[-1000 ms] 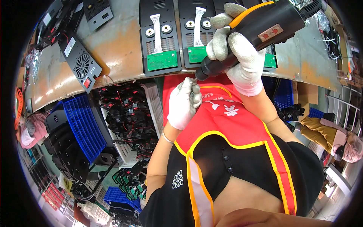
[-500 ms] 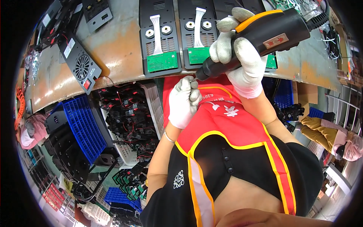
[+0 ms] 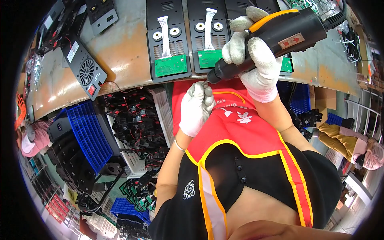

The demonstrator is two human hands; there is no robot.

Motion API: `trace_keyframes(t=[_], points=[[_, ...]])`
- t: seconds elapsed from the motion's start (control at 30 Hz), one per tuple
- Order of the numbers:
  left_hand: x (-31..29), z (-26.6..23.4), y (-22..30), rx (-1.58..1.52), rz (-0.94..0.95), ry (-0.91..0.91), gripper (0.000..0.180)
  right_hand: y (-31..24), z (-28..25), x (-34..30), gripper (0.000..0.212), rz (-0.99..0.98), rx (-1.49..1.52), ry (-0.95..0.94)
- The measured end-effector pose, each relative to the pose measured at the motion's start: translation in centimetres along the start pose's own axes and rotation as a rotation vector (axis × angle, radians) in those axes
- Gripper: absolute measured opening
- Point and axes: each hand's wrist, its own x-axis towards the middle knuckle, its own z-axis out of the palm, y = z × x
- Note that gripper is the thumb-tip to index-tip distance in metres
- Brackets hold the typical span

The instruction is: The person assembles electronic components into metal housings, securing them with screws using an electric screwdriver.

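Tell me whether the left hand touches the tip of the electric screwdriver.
Touching. The head view shows the gloved left hand pinching right at the tip of the electric screwdriver, with no gap visible.

I look down on a worn, rust-stained metal workbench (image 3: 120, 52) spanning the upper frame. Below its edge, at left, I see a blue plastic crate (image 3: 89, 134) and a white crate (image 3: 162, 116) beside it. Stacked cardboard boxes (image 3: 326, 98) stand at right.
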Motion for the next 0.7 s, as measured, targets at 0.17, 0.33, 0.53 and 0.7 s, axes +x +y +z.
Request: trace_keyframes(t=[0.17,0.33,0.53,0.7], points=[[-0.5,1.0,0.6,0.040,0.019,0.068,0.019,-0.3,0.1,0.0,0.045,0.033,0.028,0.027],[-1.3,1.3,1.0,0.329,0.073,0.103,0.014,-0.8,0.3,0.3,0.048,0.066,-0.026,0.054],[-2.0,1.4,1.4,0.594,0.185,0.172,0.011,-0.9,0.6,0.3,0.049,0.072,-0.016,0.026],[-2.4,1.7,2.1,0.560,0.132,0.185,0.014,-0.7,0.7,0.4,0.049,0.088,0.015,0.068]])
